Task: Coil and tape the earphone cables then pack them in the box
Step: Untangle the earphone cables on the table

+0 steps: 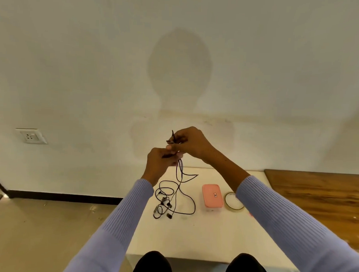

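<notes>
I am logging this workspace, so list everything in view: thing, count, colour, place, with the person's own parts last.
earphone cables: a black tangle, count unclear; upper end held up in both hands, the rest on the white table
box: one, pink lid shut, on the table right of the cables
tape roll: one, yellowish ring, flat on the table right of the box, partly behind the right sleeve
white table: one, centre
wooden surface: one, brown, at right
wall socket: one, white, left wall
left hand: one, grip on the cable
right hand: one, pinching the cable end above the left
sleeves: two, lilac ribbed
knees: two, black, bottom edge
</notes>
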